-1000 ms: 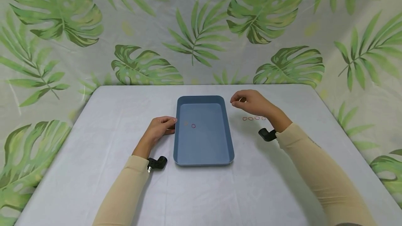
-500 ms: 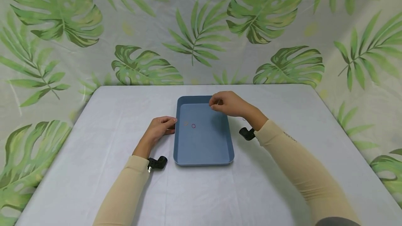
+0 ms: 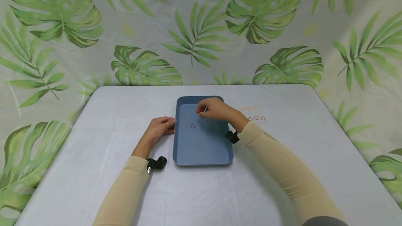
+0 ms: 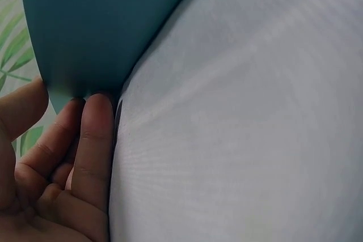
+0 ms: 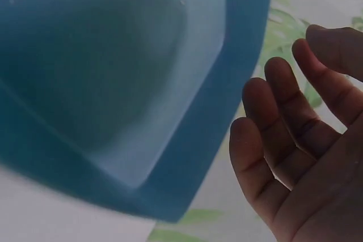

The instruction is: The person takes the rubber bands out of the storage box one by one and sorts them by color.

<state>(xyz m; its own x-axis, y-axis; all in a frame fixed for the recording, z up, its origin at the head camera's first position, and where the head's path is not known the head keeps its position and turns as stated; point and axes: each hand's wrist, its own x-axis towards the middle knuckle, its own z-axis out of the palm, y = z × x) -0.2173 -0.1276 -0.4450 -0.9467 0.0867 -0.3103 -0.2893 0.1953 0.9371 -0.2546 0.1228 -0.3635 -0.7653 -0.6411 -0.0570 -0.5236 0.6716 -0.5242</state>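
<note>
A blue rectangular tray (image 3: 204, 149) lies on the table with an orange rubber band (image 3: 185, 123) and a red one beside it on its floor. My left hand (image 3: 161, 126) rests at the tray's left side. In the left wrist view its fingertips (image 4: 97, 109) touch the outer wall. Over the tray's far right part is my right hand (image 3: 215, 109), thumb and index fingertips brought together in a pinch. The thin band between them is too small to make out. The right wrist view shows the other fingers (image 5: 261, 97) loosely bent.
On the white table (image 3: 201, 194), right of the tray, lie a row of orange rubber bands (image 3: 248, 108) and a row of red rubber bands (image 3: 257, 118). A leaf-patterned cloth (image 3: 201, 27) hangs behind. Each wrist wears a small black camera.
My right hand has moved left from beside the rubber band rows, across the tray's right rim, to over the tray. My left hand has stayed at the tray's side.
</note>
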